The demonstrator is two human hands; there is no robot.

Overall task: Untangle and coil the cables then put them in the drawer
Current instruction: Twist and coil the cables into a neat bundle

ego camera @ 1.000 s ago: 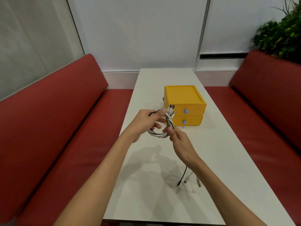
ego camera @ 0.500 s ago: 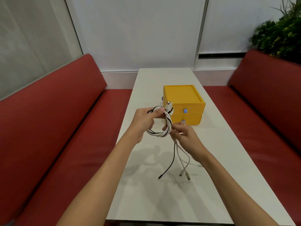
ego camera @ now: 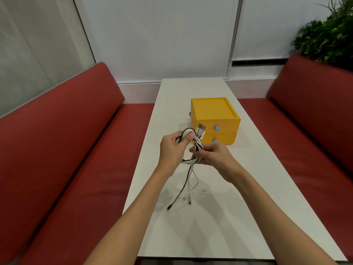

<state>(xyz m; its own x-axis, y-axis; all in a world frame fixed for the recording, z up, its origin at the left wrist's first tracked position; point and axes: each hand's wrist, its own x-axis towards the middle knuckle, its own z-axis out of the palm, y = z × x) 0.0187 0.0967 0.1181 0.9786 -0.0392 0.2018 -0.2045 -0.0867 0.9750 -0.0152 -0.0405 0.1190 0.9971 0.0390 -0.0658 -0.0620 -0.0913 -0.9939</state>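
Cables (ego camera: 197, 146), light and limp, hang half-coiled: left hand (ego camera: 172, 148) grips the loop, right hand (ego camera: 214, 155) pinches the wrap between curled fingers, likely the surest hold.

Left hand (ego camera: 172, 148) hides part of the cables (ego camera: 198, 142).

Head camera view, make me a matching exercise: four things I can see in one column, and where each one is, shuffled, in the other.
1 coiled cables
2 yellow drawer unit
3 plant
4 black plug

A far right
B gripped by left hand and right hand
C on the table, drawers closed
D hanging below the hands

Pairs: 1-B, 2-C, 3-A, 4-D
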